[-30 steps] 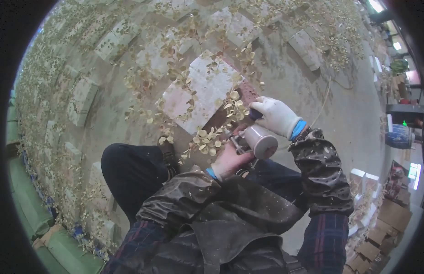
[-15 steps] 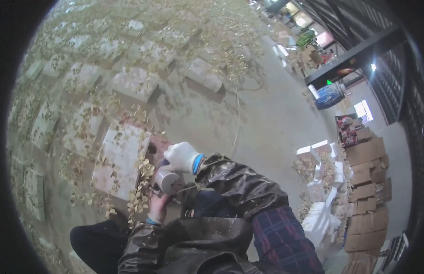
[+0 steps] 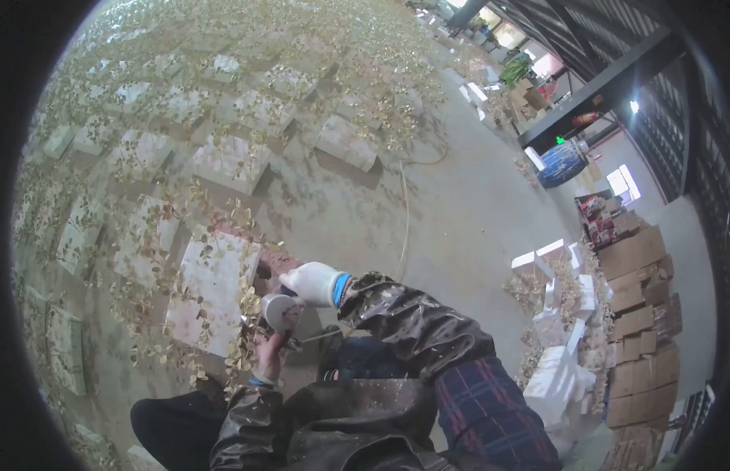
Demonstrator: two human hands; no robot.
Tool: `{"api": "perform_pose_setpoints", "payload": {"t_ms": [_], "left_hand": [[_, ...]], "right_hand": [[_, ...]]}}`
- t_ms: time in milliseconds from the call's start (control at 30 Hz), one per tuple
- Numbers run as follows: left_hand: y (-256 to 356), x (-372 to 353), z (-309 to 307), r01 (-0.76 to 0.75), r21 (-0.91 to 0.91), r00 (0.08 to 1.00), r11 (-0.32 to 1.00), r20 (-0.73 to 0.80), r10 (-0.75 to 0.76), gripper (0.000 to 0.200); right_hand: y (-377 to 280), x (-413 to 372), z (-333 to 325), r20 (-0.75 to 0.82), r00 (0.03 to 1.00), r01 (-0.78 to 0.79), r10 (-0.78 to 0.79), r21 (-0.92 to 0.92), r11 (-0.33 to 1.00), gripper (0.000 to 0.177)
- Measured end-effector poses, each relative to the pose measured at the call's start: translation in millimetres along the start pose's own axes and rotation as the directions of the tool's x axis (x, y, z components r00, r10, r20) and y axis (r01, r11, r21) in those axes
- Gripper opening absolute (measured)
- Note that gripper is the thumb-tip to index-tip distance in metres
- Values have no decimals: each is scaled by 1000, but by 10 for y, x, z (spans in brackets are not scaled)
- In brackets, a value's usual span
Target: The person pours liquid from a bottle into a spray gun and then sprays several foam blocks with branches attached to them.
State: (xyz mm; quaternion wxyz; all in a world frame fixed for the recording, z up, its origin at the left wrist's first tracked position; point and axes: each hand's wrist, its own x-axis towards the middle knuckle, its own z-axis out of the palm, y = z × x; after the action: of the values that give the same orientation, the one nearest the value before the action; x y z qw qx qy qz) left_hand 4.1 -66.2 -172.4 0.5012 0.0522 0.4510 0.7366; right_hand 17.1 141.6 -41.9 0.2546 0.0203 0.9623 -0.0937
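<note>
What looks like a spray gun with a round white cup (image 3: 281, 312) is held low in front of my body, and a thin hose (image 3: 324, 336) runs off it to the right. My left hand (image 3: 270, 349), bare at the fingers, is closed around it below the cup. My right hand (image 3: 314, 284), in a white glove with a blue cuff, is closed at its dark front end; the fingertips are partly hidden. Just left of both hands lies a white foam block (image 3: 214, 294) with gold-coloured leafy sprigs (image 3: 245, 314) along its edge.
Rows of similar white blocks (image 3: 230, 163) with gold leaves cover the floor leftward and ahead. A pale hose (image 3: 406, 212) trails over the concrete. At right are stacked cardboard (image 3: 644, 314), white foam pieces (image 3: 552, 369) and a blue drum (image 3: 563, 163).
The white cup has shifted slightly left and up, turning a little in my hands. My right hand has moved slightly down and right. The whole view has shifted slightly.
</note>
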Motion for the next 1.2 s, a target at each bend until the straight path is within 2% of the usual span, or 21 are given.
{"api": "perform_pose_setpoints", "payload": {"t_ms": [100,200,333,400,433,500,533,600,633,700,800,900,933,1000,1033,1100,1133,1200], "left_hand": [[41,33,22,-200,23,980,980,12,199,44],[-10,66,-42,-179,-30,983,983,34,180,53],[47,95,76,-264,7,965,965,-9,264,37],[10,95,120,-271,-42,960,962,-78,267,31],[9,93,77,-274,-28,961,961,-56,272,30],[-16,69,-48,-264,26,964,964,14,264,31],[51,121,-86,-263,29,965,964,9,263,30],[33,84,-171,-246,4,969,969,-29,246,29],[-72,47,-148,-218,-12,975,976,-39,218,28],[-178,149,-292,-188,57,980,980,-59,191,43],[-28,36,-242,-93,41,995,995,51,91,47],[63,-79,-271,-80,193,995,978,80,66,59],[136,-134,-191,-61,212,998,975,40,54,58],[213,-206,-8,-57,201,994,978,-80,74,54],[240,-273,40,-67,217,994,974,-68,84,53],[301,-319,240,-184,198,983,963,32,181,49],[312,-339,245,-175,209,984,962,22,175,51],[338,-335,287,-170,216,985,962,10,172,57]], "right_hand": [[-35,30,-25,-7,997,-72,72,-56,996,25],[-73,36,10,-71,991,-114,113,-18,993,12],[-116,-12,-78,-22,987,-162,162,-18,987,15],[-164,-61,-76,-16,980,-197,198,54,979,19],[-124,-76,-60,-40,973,-221,225,89,971,21],[-53,-109,48,-101,937,-301,333,245,921,38],[39,-201,-26,-165,916,-308,367,300,903,38],[197,-538,104,-350,777,-330,524,482,812,38],[301,-821,263,-402,670,-349,624,570,743,39],[534,-1494,247,-425,555,-499,715,518,695,44],[804,-2405,899,-243,397,-554,885,705,442,40],[731,-3244,2195,-207,231,-585,951,751,306,36],[507,-3470,2608,-114,211,-599,971,770,221,36],[27,-3935,3392,166,104,-669,981,741,-55,37],[-357,-4065,3596,283,93,-683,954,716,-146,38],[-993,-4373,3846,610,4,-727,792,546,-416,44],[-1243,-4360,4414,579,-76,-749,812,505,-430,43],[-1978,-4478,5345,350,-386,-792,853,348,-501,38]]}}
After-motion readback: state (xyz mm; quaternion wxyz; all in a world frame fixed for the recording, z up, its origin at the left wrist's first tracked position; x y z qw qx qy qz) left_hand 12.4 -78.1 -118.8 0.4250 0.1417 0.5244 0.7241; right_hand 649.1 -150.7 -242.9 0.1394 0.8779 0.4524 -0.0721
